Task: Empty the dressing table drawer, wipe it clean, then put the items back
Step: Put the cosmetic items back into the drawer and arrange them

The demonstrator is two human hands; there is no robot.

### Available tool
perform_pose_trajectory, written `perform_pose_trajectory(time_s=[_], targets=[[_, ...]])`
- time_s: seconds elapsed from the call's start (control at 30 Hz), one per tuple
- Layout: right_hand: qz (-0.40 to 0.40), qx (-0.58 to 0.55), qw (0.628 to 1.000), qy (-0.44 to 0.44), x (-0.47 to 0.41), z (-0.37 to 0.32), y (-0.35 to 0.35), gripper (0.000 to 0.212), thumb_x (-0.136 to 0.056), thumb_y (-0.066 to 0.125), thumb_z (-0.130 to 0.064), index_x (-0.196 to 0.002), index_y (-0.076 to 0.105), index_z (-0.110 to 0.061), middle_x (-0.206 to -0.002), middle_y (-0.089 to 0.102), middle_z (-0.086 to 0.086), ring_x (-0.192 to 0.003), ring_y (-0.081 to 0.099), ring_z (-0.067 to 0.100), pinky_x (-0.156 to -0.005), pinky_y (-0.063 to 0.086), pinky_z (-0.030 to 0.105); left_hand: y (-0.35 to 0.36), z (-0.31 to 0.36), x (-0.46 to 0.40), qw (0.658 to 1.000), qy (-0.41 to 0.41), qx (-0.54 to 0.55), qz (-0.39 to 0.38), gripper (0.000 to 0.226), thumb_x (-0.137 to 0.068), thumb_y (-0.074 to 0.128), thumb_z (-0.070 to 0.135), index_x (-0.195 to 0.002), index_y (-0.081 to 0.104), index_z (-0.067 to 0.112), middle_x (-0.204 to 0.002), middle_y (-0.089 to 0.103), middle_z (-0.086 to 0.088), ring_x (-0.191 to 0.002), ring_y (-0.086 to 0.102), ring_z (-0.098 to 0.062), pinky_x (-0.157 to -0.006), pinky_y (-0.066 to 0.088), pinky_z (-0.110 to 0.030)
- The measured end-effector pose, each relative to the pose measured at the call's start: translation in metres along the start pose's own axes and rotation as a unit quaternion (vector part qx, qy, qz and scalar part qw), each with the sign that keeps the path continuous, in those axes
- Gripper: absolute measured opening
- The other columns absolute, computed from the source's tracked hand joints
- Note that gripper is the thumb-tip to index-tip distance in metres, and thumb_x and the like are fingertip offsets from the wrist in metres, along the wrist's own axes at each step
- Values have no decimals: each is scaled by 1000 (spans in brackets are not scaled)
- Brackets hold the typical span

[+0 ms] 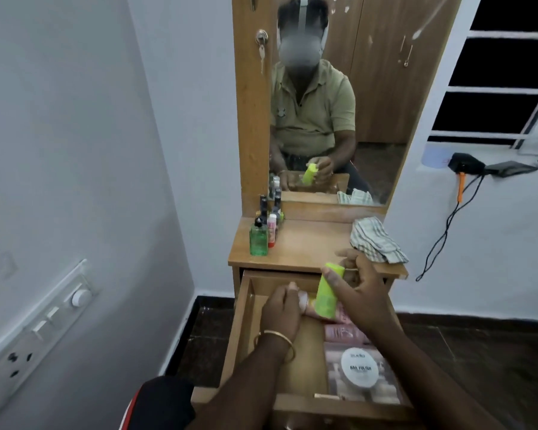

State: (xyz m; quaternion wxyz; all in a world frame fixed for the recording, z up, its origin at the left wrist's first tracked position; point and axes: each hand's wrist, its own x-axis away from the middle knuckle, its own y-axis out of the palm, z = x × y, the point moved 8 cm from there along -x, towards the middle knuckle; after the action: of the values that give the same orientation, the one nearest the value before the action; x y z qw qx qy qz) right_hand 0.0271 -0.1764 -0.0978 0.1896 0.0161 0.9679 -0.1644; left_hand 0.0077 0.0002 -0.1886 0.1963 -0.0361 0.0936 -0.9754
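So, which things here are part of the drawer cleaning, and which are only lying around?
Part of the job:
- open drawer
- lime green tube, held in the right hand
- pink tube, under the left hand
- nail polish box
- bottles on the tabletop
- checked cloth

Only lying around:
- switch panel
- black cable
- key

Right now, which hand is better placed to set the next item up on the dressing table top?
The right hand. It already holds the lime green bottle lifted above the open drawer, close to the table top. The left hand is low inside the drawer, resting on a pink tube.
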Motion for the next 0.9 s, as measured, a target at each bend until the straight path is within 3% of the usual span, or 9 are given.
perform_pose_trajectory(time_s=[0.07, 0.17, 0.23, 0.33, 0.43, 0.53, 0.7, 0.9], targets=[[-63, 24, 997, 27, 18, 25, 8, 28, -78, 75, -43, -103, 66, -35, -95, 67, -7, -81, 65, 12, -71, 57, 36, 0, -4, 3, 1000, -21, 11, -2, 37, -100, 47, 39, -84, 72, 18, -84, 72, 1, -82, 65, -13, -76, 49, -28], [-139, 78, 987, 24, 37, 42, 20, 20, -78, 80, -35, -95, 71, -29, -97, 67, -10, -86, 62, 4, -75, 51, 26, 6, -7, 10, 998, -45, -3, -42, 54, -99, 42, 50, -67, 69, 14, -60, 67, -3, -52, 58, -16, -55, 44, -24], [-178, 84, 980, 21, 42, 43, 26, 15, -81, 79, -25, -92, 69, -24, -93, 67, -10, -85, 61, 0, -73, 46, 20, 10, -9, 13, 994, -45, -52, -80, 62, -98, 39, 54, -62, 67, 12, -54, 64, -8, -45, 56, -18, -46, 41, -20], [-209, 90, 973, 42, 49, 42, 32, 13, -83, 77, -20, -89, 65, -16, -82, 64, -7, -73, 58, -5, -66, 45, 15, 13, -17, 16, 985, -51, -124, -112, 66, -92, 42, 61, -62, 67, 8, -55, 66, -11, -46, 61, -22, -49, 47, -25], [-253, 125, 957, 65, 55, 46, 40, 15, -84, 73, -26, -95, 66, -20, -90, 65, -6, -83, 61, 7, -76, 52, 30, 18, -24, 19, 975, -66, -149, -149, 65, -91, 45, 61, -67, 69, 7, -57, 68, -17, -48, 64, -26, -50, 50, -29], [-284, 143, 945, 73, 58, 50, 42, 16, -83, 72, -28, -97, 64, -22, -94, 65, -5, -87, 62, 13, -79, 55, 38, 20, -27, 23, 969, -91, -148, -175, 64, -92, 45, 59, -77, 71, 3, -56, 67, -15, -45, 62, -25, -46, 47, -25], [-315, 196, 925, 78, 63, 57, 45, 18, -80, 70, -37, -95, 64, -29, -92, 64, -10, -85, 62, 9, -79, 56, 38, 25, -33, 25, 959, -111, -174, -193, 64, -95, 37, 59, -76, 73, 10, -57, 68, -11, -47, 63, -24, -47, 46, -24], [-338, 244, 905, 90, 67, 61, 47, 19, -84, 68, -37, -100, 64, -27, -92, 64, -11, -87, 60, 7, -82, 54, 36, 30, -45, 31, 945, -163, -166, -228, 79, -94, 31, 66, -80, 70, -1, -62, 67, -16, -49, 63, -27, -47, 48, -26]])
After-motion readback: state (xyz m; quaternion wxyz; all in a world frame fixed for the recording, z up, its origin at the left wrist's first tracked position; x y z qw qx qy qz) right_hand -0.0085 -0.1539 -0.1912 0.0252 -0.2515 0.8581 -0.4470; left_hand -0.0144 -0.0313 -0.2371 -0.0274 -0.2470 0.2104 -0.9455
